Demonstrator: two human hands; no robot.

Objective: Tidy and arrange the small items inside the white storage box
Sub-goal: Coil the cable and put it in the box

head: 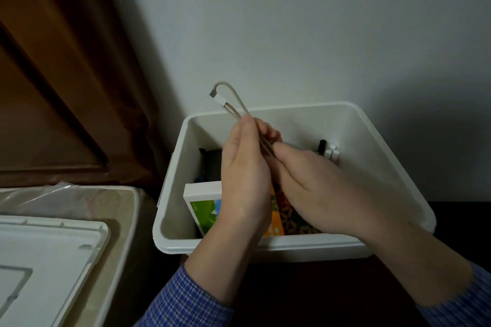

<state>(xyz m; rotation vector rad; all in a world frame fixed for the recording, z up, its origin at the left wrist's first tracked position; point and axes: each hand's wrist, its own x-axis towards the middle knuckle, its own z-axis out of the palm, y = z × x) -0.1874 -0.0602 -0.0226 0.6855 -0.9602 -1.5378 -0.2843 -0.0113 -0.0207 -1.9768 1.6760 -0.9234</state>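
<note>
Pinching the folded charging cable (233, 99) together, left hand (243, 167) and right hand (316, 188) risk it springing loose above the white storage box (398, 167).

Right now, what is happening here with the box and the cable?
A person in a blue checked shirt is holding a folded white cable above the open white storage box. The left hand grips the strands, and the right hand pinches them just below. The cable's loop and plug stick up past the box's back edge. Inside the box lie a colourful flat package, a dark object at the back left, and small bottles at the back right. The box's lid lies off to the left.
</note>
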